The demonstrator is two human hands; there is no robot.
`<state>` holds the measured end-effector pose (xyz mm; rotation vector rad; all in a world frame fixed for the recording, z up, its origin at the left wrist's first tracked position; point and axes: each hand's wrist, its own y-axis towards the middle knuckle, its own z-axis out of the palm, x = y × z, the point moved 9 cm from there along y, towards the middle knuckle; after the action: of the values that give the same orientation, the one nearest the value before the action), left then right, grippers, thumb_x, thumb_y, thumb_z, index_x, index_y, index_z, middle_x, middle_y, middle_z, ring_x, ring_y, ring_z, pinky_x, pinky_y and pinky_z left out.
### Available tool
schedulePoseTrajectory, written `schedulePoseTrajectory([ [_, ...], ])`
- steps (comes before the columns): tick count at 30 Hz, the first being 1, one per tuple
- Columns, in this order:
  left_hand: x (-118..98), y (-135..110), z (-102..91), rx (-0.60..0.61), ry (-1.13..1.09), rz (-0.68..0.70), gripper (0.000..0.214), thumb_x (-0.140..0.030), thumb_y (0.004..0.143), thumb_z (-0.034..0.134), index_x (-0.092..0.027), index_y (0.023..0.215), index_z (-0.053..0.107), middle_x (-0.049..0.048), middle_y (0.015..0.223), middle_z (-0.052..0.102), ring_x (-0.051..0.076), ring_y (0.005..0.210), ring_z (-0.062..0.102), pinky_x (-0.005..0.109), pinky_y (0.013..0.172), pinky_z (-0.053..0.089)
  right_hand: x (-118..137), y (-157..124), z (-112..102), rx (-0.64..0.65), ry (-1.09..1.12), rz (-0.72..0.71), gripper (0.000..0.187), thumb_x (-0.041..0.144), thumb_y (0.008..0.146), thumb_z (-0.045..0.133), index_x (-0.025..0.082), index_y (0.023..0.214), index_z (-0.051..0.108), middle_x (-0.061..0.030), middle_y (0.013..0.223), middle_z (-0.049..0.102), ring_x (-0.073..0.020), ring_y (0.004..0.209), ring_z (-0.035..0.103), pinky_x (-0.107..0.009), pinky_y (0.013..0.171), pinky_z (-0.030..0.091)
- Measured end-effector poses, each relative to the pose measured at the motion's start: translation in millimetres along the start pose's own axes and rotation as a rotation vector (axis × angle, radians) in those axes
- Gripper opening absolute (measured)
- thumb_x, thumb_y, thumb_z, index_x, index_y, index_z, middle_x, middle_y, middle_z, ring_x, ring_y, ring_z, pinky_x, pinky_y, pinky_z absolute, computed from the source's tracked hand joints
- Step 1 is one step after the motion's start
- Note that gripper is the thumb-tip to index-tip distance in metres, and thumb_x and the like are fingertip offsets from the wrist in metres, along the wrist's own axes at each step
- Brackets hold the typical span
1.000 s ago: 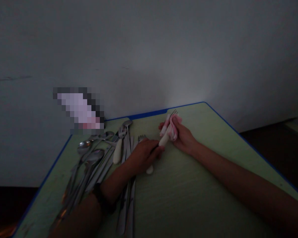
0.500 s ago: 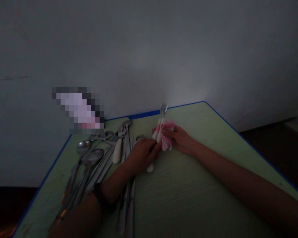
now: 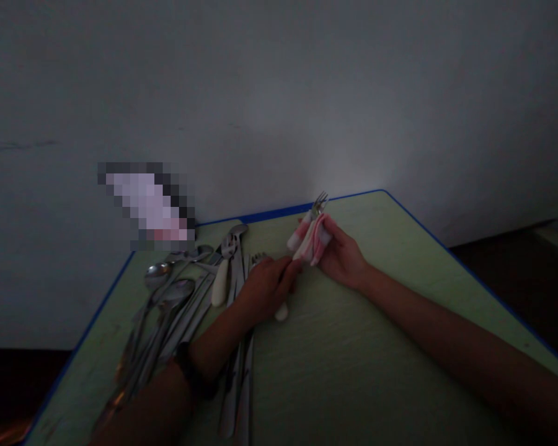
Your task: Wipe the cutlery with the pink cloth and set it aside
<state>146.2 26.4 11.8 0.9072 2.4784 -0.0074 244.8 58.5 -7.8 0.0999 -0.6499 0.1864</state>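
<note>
At the far left, beyond the corner of the green table, a blurred-out patch is seen against the grey wall, its content hidden by the pixels. Below it, on the left part of the table, a round-bowled spoon is laid near a larger spoon, and both are crowded by other metal cutlery, whose lower ends are partly covered by the left forearm. Around the wrist a dark band is worn. To the right of the spoons, a pale-handled fork is rested among the heap, with long metal handles stretched beside it toward the near edge. Farther right, a second pale-handled fork is mostly covered by the left hand, only its tines and the end of its handle being left in view. By the fingers of that hand the lower end of a raised fork is gripped; this fork is held above the table, tilted, with its tines pointed up and away. Its middle is wrapped by a pink and white cloth, which is pinched around it by the right hand. At the right, the tabletop is bordered by a blue edge.
</note>
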Motion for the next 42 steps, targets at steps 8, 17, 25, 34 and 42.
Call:
schedulePoseTrajectory([
  [8, -4.0, -0.6, 0.2, 0.021, 0.013, 0.029, 0.038, -0.035, 0.096, 0.03, -0.019, 0.075, 0.058, -0.0017, 0.063, 0.061, 0.015, 0.064, 0.053, 0.028, 0.069, 0.038, -3.0, -1.5, 0.4, -0.005, 0.016, 0.047, 0.012, 0.023, 0.077, 0.056, 0.024, 0.088, 0.058, 0.0033, 0.08, 0.066, -0.0145, 0.072, 0.06, -0.036, 0.081, 0.051],
  [17, -6.6, -0.3, 0.3, 0.041, 0.036, 0.041, 0.04, -0.034, 0.096, 0.029, -0.018, 0.07, 0.054, -0.0005, 0.063, 0.06, 0.015, 0.064, 0.053, 0.029, 0.069, 0.038, -12.1, -1.5, -4.7, 0.039, -0.289, 0.053, 0.023, 0.016, 0.065, 0.068, 0.018, 0.087, 0.061, -0.0028, 0.083, 0.067, -0.0162, 0.078, 0.061, -0.033, 0.08, 0.048],
  [25, -6.7, -0.7, 0.8, 0.046, 0.046, 0.047, 0.038, -0.035, 0.096, 0.03, -0.018, 0.071, 0.054, -0.0006, 0.064, 0.06, 0.016, 0.063, 0.052, 0.029, 0.067, 0.037, -9.6, -5.0, -4.7, 0.007, -0.348, 0.05, 0.027, 0.024, 0.062, 0.076, 0.017, 0.08, 0.058, -0.0008, 0.076, 0.062, -0.0126, 0.069, 0.056, -0.03, 0.073, 0.048],
  [34, -10.4, -0.5, -1.8, 0.04, 0.012, 0.058, 0.036, -0.033, 0.095, 0.031, -0.019, 0.071, 0.053, 0.0002, 0.065, 0.061, 0.016, 0.065, 0.053, 0.029, 0.068, 0.039, -11.6, -3.6, -3.0, 0.056, -0.38, 0.03, 0.018, 0.028, 0.07, 0.068, 0.017, 0.08, 0.059, -0.0008, 0.075, 0.062, -0.0127, 0.067, 0.055, -0.029, 0.069, 0.046],
  [42, -4.8, -0.5, -2.5, 0.013, -0.021, 0.026, 0.032, -0.03, 0.095, 0.03, -0.018, 0.077, 0.054, -0.0002, 0.065, 0.06, 0.015, 0.063, 0.053, 0.027, 0.065, 0.04, -12.5, -5.0, 2.5, 0.111, -0.396, 0.039, 0.024, 0.02, 0.065, 0.068, 0.018, 0.089, 0.063, -0.0031, 0.085, 0.067, -0.0156, 0.078, 0.06, -0.03, 0.076, 0.048],
])
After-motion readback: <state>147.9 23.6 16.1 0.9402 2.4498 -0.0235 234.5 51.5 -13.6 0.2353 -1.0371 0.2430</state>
